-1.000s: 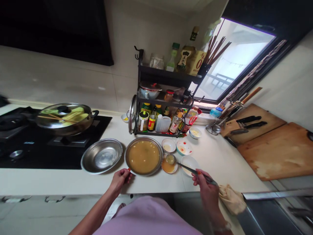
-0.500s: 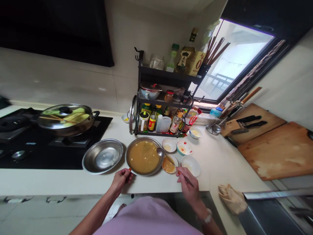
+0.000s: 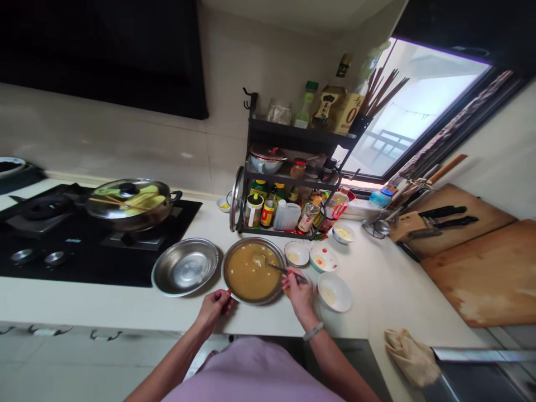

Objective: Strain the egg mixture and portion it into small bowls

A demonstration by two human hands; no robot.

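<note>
My left hand [image 3: 215, 308] pinches the near-left rim of a round metal basin [image 3: 226, 282] on the counter. Brownish liquid [image 3: 251, 279] with small pale bits fills much of it. In my right hand [image 3: 298, 290] is a long-handled metal spoon [image 3: 275, 268], its head dipped in the liquid. That hand hovers over the basin's right side, partly hiding a small bowl below. Close by on the right stand a small white bowl [image 3: 290, 260], a patterned bowl [image 3: 330, 254] and a larger white bowl [image 3: 344, 293]. A second metal basin [image 3: 184, 271] sits to the left.
A lidded pan [image 3: 142, 215] stands on the black stove [image 3: 121, 268] at left. Behind the basins is a rack [image 3: 288, 181] of bottles and jars. Knives in a wooden block [image 3: 408, 226], cutting boards [image 3: 489, 273] and a cloth [image 3: 412, 357] are at right.
My right hand has moved left and up, carrying the spoon from above the small bowl into the basin's liquid. My left hand keeps its place on the rim. The view has shifted slightly.
</note>
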